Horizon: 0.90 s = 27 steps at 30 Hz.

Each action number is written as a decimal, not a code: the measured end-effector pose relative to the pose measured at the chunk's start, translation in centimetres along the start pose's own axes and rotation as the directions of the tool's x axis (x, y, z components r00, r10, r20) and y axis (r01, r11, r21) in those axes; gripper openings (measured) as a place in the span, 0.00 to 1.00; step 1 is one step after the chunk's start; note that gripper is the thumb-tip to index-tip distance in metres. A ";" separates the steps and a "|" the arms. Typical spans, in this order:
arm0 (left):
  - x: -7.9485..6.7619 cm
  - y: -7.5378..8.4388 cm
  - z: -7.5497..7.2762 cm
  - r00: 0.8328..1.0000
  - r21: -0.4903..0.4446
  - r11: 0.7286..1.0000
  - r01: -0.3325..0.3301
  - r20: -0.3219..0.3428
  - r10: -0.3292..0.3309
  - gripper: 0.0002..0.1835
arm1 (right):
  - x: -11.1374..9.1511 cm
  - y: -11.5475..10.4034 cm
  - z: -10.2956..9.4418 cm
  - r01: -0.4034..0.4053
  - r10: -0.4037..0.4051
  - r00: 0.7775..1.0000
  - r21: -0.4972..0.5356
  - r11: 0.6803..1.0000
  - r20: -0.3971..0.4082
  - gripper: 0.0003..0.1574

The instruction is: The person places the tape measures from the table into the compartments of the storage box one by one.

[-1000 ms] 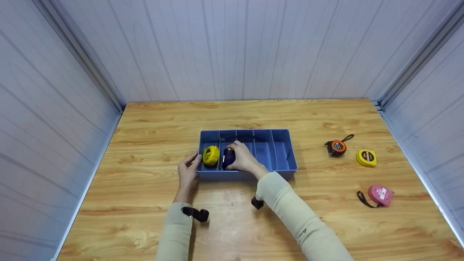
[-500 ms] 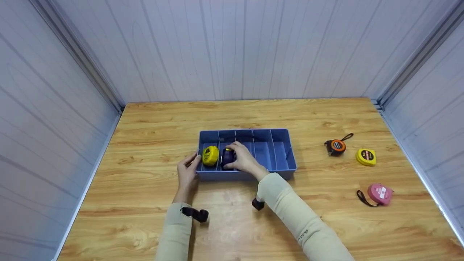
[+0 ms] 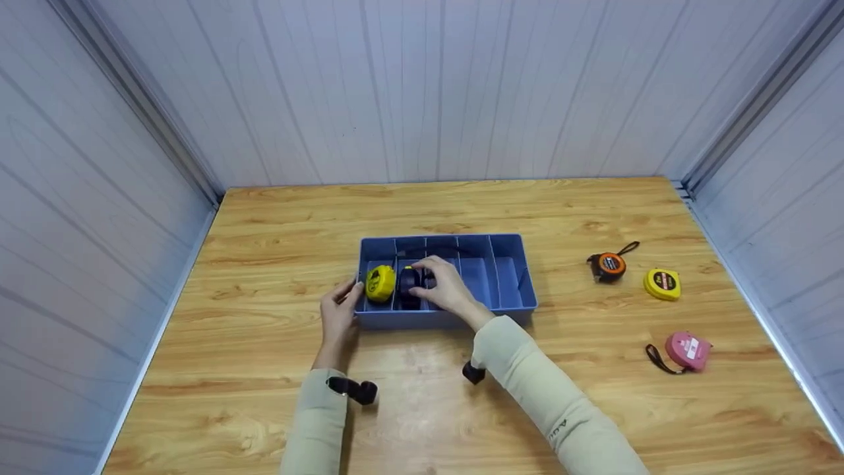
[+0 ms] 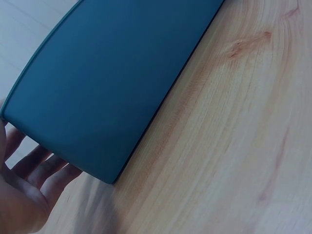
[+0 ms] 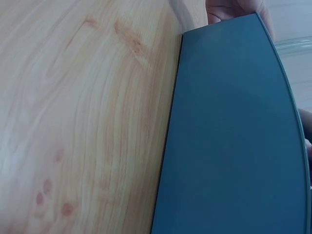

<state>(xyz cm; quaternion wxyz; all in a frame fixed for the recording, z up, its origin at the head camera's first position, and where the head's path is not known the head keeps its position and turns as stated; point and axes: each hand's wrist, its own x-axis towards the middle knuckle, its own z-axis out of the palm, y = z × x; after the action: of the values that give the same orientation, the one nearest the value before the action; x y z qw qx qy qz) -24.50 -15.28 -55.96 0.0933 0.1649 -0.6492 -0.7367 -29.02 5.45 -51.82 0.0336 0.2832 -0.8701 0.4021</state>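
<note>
A blue divided storage box (image 3: 422, 320) sits mid-table in the head view. My left hand (image 3: 337, 313) holds its left end near the front corner; in the left wrist view, fingers (image 4: 48, 170) lie against the end wall. A yellow tape measure (image 3: 380, 284) rests in the leftmost compartment. Beside it, in the second compartment, stands a dark tape measure (image 3: 408, 287) with a yellow bit on top. My right hand (image 3: 450, 288) is over it, thumb and fingers spread and loosely touching. The right wrist view shows mostly the box's outer front wall (image 5: 234, 126).
Three more tape measures lie on the wooden table to the right: an orange-and-black one (image 3: 607, 266) with a strap, a yellow one (image 3: 662, 284), and a pink one (image 3: 688, 351) with a black strap. Pale panels (image 3: 395, 92) enclose the table at the back and sides.
The dark tape measure has shifted slightly left and settled in the second compartment. My right thumb has moved up from its near end, and the grip has loosened. My left hand stays put.
</note>
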 end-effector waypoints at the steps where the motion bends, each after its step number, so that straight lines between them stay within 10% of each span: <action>1: 0.2 -0.2 -0.1 1.000 -0.023 1.000 0.002 0.008 -0.002 0.21 | 0.0 0.0 -0.1 0.006 -0.006 1.000 0.005 1.000 -0.015 0.24; 18: 2.4 -3.9 -0.3 1.000 -0.084 0.996 -0.015 -0.023 0.013 0.20 | -0.7 -0.2 -0.9 0.057 -0.040 0.991 0.134 0.989 -0.125 0.16; 27: 0.0 0.3 0.1 1.000 -0.044 0.999 0.030 0.001 -0.030 0.19 | -1.3 -0.4 -1.8 0.065 -0.049 0.989 0.115 0.991 -0.139 0.16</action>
<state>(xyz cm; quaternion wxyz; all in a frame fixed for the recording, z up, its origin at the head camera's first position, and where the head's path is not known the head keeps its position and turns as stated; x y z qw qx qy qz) -24.53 -15.16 -55.68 0.0858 0.1721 -0.6302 -0.7522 -28.04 7.10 -50.73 0.0873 0.2813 -0.8317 0.4706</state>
